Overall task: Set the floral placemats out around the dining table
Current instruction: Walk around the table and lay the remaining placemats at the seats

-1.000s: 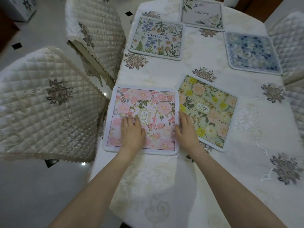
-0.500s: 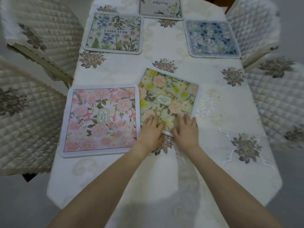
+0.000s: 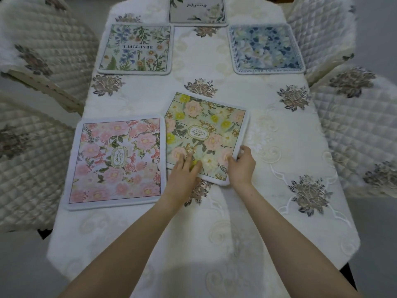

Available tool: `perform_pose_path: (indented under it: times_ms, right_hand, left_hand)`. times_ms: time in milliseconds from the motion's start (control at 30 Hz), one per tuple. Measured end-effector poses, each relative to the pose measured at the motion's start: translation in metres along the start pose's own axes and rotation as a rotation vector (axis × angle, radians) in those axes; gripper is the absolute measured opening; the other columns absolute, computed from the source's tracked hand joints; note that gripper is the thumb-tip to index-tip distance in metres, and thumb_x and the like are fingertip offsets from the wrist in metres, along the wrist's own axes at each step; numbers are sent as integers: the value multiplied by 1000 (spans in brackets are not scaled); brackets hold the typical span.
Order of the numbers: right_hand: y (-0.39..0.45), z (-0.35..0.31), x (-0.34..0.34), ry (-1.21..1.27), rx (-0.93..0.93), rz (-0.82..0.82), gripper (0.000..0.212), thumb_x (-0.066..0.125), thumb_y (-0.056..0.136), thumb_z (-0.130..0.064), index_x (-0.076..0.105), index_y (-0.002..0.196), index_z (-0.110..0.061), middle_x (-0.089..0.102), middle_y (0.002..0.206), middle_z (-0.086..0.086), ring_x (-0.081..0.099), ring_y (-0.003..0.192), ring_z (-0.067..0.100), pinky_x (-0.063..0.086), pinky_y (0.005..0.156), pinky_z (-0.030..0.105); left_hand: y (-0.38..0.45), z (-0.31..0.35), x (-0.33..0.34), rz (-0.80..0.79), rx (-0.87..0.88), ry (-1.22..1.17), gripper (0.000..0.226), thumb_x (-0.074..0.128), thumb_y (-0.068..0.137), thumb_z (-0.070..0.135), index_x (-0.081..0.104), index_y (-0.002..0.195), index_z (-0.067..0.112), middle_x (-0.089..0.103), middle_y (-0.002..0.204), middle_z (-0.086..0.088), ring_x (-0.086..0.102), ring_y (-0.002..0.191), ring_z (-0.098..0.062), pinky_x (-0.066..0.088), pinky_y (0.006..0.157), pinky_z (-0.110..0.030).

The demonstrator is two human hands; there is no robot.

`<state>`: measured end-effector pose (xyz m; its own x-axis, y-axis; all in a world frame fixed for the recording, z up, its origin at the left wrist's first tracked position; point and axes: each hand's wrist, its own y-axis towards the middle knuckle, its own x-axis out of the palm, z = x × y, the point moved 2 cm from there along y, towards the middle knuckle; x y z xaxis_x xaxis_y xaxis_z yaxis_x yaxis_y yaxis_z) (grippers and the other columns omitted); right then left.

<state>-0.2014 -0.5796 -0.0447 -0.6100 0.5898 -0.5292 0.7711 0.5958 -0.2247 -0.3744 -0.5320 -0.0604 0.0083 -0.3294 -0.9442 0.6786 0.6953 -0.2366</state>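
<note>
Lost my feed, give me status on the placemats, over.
Left hand flat on yellow mat; right hand gripping its near-right corner. Mat skewed, edge against pink mat. Three more laid at far end. Nothing in the way.

Both arms reach forward; left hand (image 3: pixel 186 171) lies flat, fingers spread, right hand (image 3: pixel 242 163) pinching.

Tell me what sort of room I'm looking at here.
Most likely a home dining room: a table under an embroidered tablecloth, quilted chair covers along both sides, and floral placemats laid at the seats.
</note>
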Motion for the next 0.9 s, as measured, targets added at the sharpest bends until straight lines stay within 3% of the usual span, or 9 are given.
perform_pose_path:
  times_ms: [200, 333, 433, 500, 533, 600, 667, 767, 900]
  right_hand:
    - [12, 19, -39, 1, -7, 39, 38, 53, 87, 4, 49, 124, -4, 66, 106, 14, 65, 94, 30, 50, 71, 31]
    - [24, 45, -81, -105, 16, 93, 35, 48, 87, 6, 50, 122, -2, 63, 101, 14, 64, 92, 34, 55, 74, 41]
    - [29, 54, -94, -260, -16, 71, 31, 47, 91, -2, 49, 122, 3, 58, 110, 21, 56, 101, 37, 48, 79, 39]
    - [26, 55, -93, -422, -123, 15, 30, 45, 92, -8, 48, 121, 2, 51, 121, 25, 47, 113, 39, 41, 83, 37]
    - [24, 54, -90, -464, -161, -36, 36, 44, 92, -10, 45, 127, 0, 43, 134, 26, 39, 125, 40, 39, 93, 40]
    - [20, 56, -85, -472, -178, -137, 49, 42, 94, -17, 32, 141, -5, 17, 153, 25, 13, 143, 36, 26, 112, 43]
    - [18, 60, -83, -430, -175, -173, 54, 42, 94, -22, 27, 144, -10, 5, 157, 23, 1, 147, 33, 17, 117, 43]
    - [18, 66, -84, -317, -168, -146, 55, 47, 93, -24, 29, 144, -12, 4, 159, 18, 2, 148, 27, 15, 115, 35]
    - [26, 71, -89, -258, -139, -147, 61, 53, 91, -23, 30, 146, -10, 9, 160, 11, 7, 148, 20, 14, 107, 21]
  left_hand:
    - [5, 38, 2, 17, 82, -3, 47, 41, 97, 29, 32, 141, 17, 18, 156, -14, 18, 141, -37, 18, 116, -43]
    - [7, 69, 10, 5, 231, -54, 44, 42, 95, 26, 36, 138, 18, 25, 155, -6, 23, 141, -27, 22, 115, -41]
    - [8, 81, 12, 32, 249, -113, 42, 44, 94, 22, 41, 135, 16, 33, 151, -7, 26, 141, -25, 23, 116, -39]
    - [13, 78, 9, 99, 155, -140, 42, 45, 93, 22, 42, 134, 15, 35, 150, -8, 26, 140, -26, 23, 115, -39]
    - [16, 72, 7, 122, 80, -154, 43, 45, 93, 23, 40, 134, 14, 33, 150, -11, 24, 141, -28, 22, 115, -40]
    - [22, 56, 5, 134, -78, -159, 52, 43, 94, 31, 31, 140, 10, 25, 152, -18, 18, 142, -33, 18, 117, -43]
    - [27, 42, 1, 171, -215, -196, 64, 46, 92, 37, 23, 142, 4, 21, 152, -23, 16, 142, -36, 17, 118, -45]
    - [36, 31, -5, 221, -378, -298, 79, 60, 83, 40, 22, 140, 1, 25, 147, -27, 19, 136, -40, 24, 112, -48]
    - [44, 33, -11, 246, -473, -336, 76, 70, 72, 42, 36, 127, 1, 40, 131, -23, 32, 120, -38, 34, 99, -47]
